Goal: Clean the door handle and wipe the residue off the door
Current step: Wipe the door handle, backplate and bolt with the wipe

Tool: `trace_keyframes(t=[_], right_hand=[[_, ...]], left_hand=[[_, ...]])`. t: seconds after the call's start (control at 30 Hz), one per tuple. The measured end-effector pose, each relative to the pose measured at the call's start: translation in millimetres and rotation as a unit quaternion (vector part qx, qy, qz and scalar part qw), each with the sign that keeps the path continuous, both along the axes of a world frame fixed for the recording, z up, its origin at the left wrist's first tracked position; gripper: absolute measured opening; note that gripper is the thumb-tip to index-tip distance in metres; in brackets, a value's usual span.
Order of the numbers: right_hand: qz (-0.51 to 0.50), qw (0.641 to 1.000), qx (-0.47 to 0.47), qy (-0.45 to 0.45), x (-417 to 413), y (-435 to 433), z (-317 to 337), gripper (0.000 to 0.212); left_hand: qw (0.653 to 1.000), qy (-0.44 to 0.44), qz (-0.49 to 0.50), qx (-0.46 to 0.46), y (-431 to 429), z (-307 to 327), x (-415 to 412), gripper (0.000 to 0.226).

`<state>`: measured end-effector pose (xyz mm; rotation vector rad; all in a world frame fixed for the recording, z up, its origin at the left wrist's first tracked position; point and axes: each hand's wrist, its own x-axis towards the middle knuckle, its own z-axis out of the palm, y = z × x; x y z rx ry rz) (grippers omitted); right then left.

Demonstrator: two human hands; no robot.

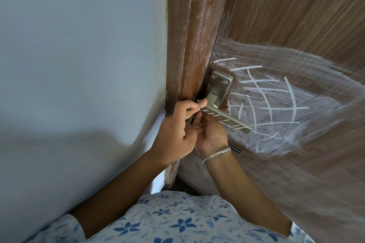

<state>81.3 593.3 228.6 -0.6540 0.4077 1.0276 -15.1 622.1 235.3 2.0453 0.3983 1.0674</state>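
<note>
The left hand (177, 130) is working at the inner end of the brushed silver metal lever door handle (227, 120), its fingers curled, with thumb and forefinger pinching a small white piece (201, 102) against the lever's base. The right hand (211, 134) is lying palm-up just below the lever and touching the left hand; whether it is gripping anything cannot be told. A dark narrow object (236, 149) is showing beside the right wrist, next to an engraved silver bracelet (217, 154).

White strokes are lying across the lever. The brown wood-grain door (296, 16) is extending right of both hands, with white chalky residue (276, 104), scribbled and smeared, spreading across it just beyond the lever's tip. A scuffed brown door frame (193, 35) is rising above the left hand.
</note>
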Motion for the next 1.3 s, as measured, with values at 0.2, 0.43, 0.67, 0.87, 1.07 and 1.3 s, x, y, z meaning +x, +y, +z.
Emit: trace_keyframes(t=[0.2, 0.43, 0.67, 0.87, 1.07, 1.3], right_hand=[[-0.018, 0.999, -0.017, -0.030, 0.3, -5.2, -9.3, 0.013], [0.011, 0.998, -0.033, -0.061, 0.0, -3.8, 0.5, 0.020], [-0.087, 0.994, -0.041, -0.050, 5.6, -17.3, -6.5, 0.009], [-0.079, 0.994, -0.036, -0.067, 7.3, -16.8, -5.7, 0.013], [-0.042, 0.995, -0.050, -0.080, 9.8, -23.2, -15.4, 0.004], [-0.015, 0.999, -0.027, -0.014, -0.5, -23.7, -9.4, 0.005]], left_hand=[[1.000, 0.004, -0.002, 0.013, 0.8, 0.8, -0.9, 0.047], [1.000, 0.000, -0.006, 0.005, 1.7, -3.3, -1.4, 0.045], [1.000, 0.009, 0.000, 0.029, 1.4, -1.3, -1.8, 0.046], [1.000, -0.001, -0.003, 0.028, 0.8, -4.6, -1.5, 0.046], [1.000, 0.010, -0.005, 0.020, 1.0, -6.0, -1.4, 0.048], [1.000, 0.012, 0.005, 0.005, -0.3, -5.9, -1.7, 0.038]])
